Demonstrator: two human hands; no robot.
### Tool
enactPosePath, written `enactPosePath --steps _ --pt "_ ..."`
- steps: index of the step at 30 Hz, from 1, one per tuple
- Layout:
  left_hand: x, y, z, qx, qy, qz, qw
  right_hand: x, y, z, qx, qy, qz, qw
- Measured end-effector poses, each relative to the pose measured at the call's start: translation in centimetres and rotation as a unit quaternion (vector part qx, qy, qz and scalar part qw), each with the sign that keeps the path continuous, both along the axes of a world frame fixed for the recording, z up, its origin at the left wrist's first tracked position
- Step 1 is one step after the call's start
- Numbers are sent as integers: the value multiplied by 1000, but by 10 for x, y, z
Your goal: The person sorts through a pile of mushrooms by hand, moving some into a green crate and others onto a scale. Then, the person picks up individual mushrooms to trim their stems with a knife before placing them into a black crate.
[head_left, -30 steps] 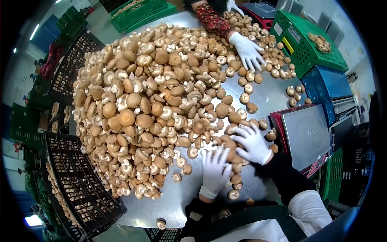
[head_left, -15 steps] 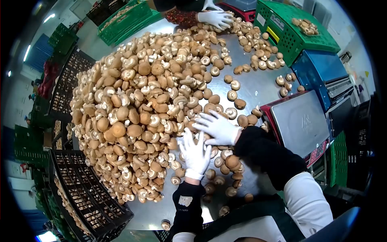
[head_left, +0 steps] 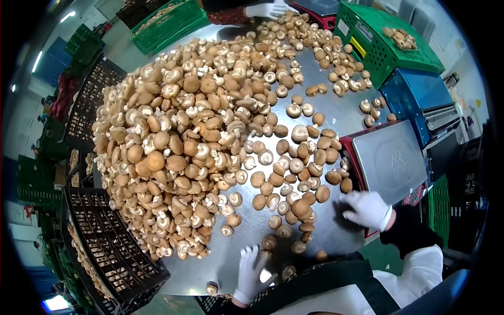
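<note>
A large heap of brown-capped mushrooms (head_left: 173, 131) covers the left of the metal table (head_left: 184, 275). Apart from it, a looser group of mushrooms (head_left: 296, 173) lies spread in the middle. My left hand (head_left: 251, 275), in a white glove, is low by the table's front edge, fingers spread and nothing in it. Several stray mushrooms lie close to its right. My right hand (head_left: 367, 210), gloved too, hovers at the near corner of the red scale (head_left: 391, 163) with its steel pan. Its fingers are loosely bent and apart, holding nothing I can see.
Black crates (head_left: 113, 252) with mushrooms stand along the left. A green crate (head_left: 388, 42) with a few mushrooms on top and a blue box (head_left: 417, 97) are at the right back. Across the table, a co-worker's gloved hand (head_left: 265, 10) is near the heap's far end.
Both my hands have drawn back from the heap, the left toward the front edge, the right toward the scale. More mushrooms now lie loose mid-table. The co-worker's hand has shifted left and away.
</note>
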State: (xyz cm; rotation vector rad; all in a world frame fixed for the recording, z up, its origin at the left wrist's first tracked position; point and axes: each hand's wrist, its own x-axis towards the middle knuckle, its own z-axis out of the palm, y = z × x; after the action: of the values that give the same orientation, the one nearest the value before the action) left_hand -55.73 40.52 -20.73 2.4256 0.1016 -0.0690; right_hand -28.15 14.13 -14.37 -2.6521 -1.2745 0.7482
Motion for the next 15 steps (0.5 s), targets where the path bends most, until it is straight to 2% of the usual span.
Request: enactPosePath --steps 1,3,4,5,7,8,9,11,12,13,15 --pt "-22 -13 -11 -10 31 -8 999 -13 -10 -2 -85 -7 39 996" --pt "-78 -49 -74 -76 49 109 990 -30 -27 -27 -9 -120 129 984" --pt "-91 -69 -92 -140 87 205 965 -40 -31 -40 35 -165 128 977" --pt "-93 -86 -102 -138 87 203 966 -46 -33 -51 37 -166 125 977" --pt "-93 -105 -114 -102 3 240 965 -54 -36 -66 -35 -222 141 964" --pt "-82 -91 -89 -36 34 122 991 -55 -33 -67 -48 -208 127 969" --pt "-77 -85 -88 -34 30 119 992 -54 -30 -67 -47 -213 123 968" --pt "-72 -78 -88 84 -22 -2 996 -51 -28 -69 -49 -171 85 980" --pt "-68 -77 -89 142 -47 -62 987 -52 -29 -77 -35 -187 83 978" --pt "-63 -73 -93 146 -49 -63 986 -52 -29 -76 -32 -189 80 978" --pt "-48 -65 -105 71 -37 -81 993 -50 -25 -74 -48 -163 61 984"
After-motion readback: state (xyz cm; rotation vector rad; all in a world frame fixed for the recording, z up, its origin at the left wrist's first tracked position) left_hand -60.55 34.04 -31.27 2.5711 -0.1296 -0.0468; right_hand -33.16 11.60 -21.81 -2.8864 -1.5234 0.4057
